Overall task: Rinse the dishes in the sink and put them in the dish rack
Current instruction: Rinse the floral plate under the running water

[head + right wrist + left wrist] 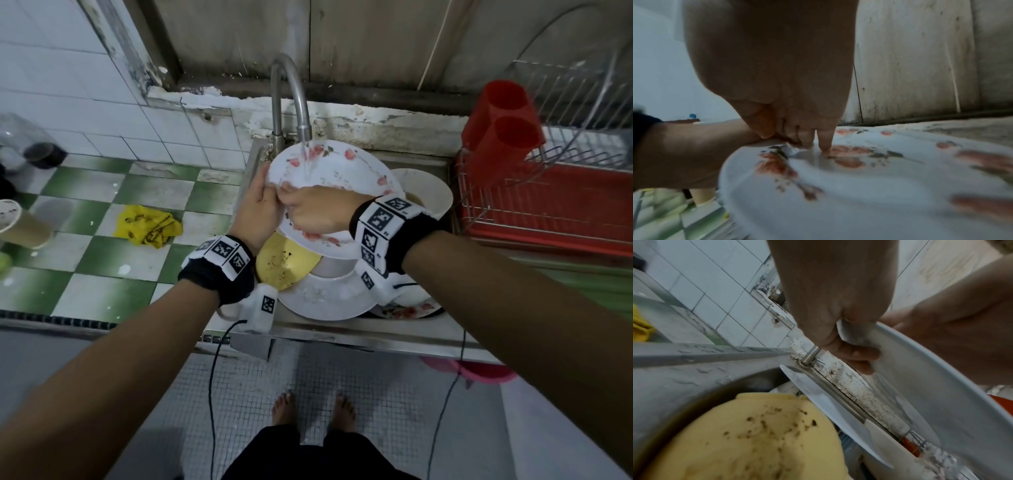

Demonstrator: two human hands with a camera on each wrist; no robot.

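Note:
Water runs from the tap (292,92) onto a white plate with red flowers (342,171), held tilted over the sink (342,330). My left hand (265,192) grips its left rim, with fingers (857,356) curled under the plate (941,402). My right hand (291,202) lies across the plate's face near that rim. Its fingertips (825,146) press on the wet flowered surface (859,186). Below in the sink lie a soiled yellow plate (284,263), a white plate (325,294), a cream bowl (431,192) and another flowered plate (407,310).
The wire dish rack on its red tray (548,212) stands right of the sink, with a red two-cup cutlery holder (503,123) at its near-left corner. A yellow cloth (147,222) and a cup (20,222) sit on the green-checked counter to the left.

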